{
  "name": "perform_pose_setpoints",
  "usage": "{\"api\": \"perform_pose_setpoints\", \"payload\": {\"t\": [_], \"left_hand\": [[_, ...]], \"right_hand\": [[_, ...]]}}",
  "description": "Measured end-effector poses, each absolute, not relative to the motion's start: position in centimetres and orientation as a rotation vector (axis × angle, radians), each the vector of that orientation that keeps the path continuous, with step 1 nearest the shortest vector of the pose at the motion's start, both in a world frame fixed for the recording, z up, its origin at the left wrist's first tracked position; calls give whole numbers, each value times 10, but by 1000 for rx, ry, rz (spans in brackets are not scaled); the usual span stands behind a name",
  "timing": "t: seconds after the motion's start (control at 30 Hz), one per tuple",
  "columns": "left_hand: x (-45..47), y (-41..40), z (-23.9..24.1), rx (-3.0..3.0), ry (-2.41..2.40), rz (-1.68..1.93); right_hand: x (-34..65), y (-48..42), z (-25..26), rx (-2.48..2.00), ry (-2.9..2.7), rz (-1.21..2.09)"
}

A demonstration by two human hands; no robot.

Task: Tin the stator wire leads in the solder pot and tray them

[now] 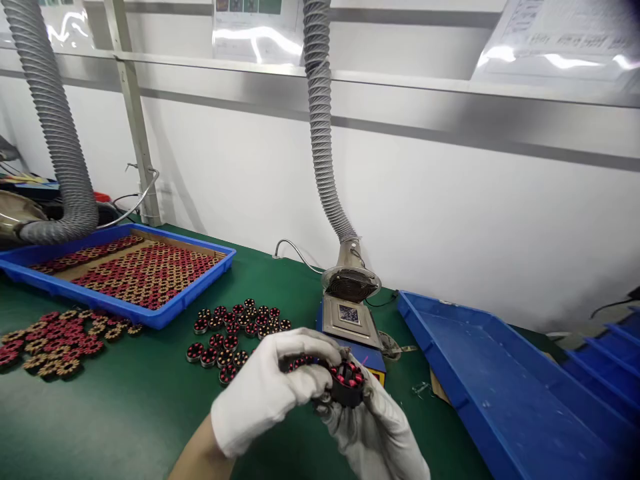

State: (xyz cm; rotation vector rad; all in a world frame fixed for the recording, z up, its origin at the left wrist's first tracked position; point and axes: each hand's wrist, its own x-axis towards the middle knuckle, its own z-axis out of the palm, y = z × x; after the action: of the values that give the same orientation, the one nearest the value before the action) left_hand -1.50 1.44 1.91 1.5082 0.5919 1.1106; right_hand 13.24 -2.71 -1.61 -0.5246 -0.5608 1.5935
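Note:
Both my hands wear white gloves and meet low in the middle of the view. My left hand [270,387] curls its fingers over the top of a small round black stator with red copper windings [347,381]. My right hand [375,427] cups the same stator from below and the right. Just behind the hands, several like stators [235,330] stand in a loose group on the green mat [125,413]. A small metal solder pot on a blue base [350,320] sits right behind the held stator.
A blue tray [150,313] of red-wound stators lies at the back left, with more loose ones [50,340] before it. A large empty blue tray [500,387] fills the right. Two grey fume hoses [320,133] hang down, one ending over the solder pot.

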Motion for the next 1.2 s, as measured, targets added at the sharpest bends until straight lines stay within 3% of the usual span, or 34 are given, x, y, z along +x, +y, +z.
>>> {"api": "perform_pose_setpoints", "payload": {"t": [0.17, 0.3, 0.5, 0.57, 0.73, 0.93, 1.2], "left_hand": [[-11, 3, 19, 1733, 581, 1409], [-15, 4, 18, 1613, 584, 1584], [0, 12, 21, 1283, 483, 1038], [11, 12, 13, 1173, 439, 1109], [16, 14, -3, 918, 372, 1532], [11, 14, 15, 1073, 612, 1239], [10, 9, 10, 976, 478, 1594]], "right_hand": [[130, -19, -14, -618, -765, 1289], [129, -13, -21, -725, -949, 829], [118, -18, -36, -831, -1325, -112], [114, -18, -38, -851, -1415, -329], [113, -12, -34, -864, -1157, -280], [121, -12, -35, -831, -1234, -307], [115, -13, -33, -852, -1228, -283]]}}
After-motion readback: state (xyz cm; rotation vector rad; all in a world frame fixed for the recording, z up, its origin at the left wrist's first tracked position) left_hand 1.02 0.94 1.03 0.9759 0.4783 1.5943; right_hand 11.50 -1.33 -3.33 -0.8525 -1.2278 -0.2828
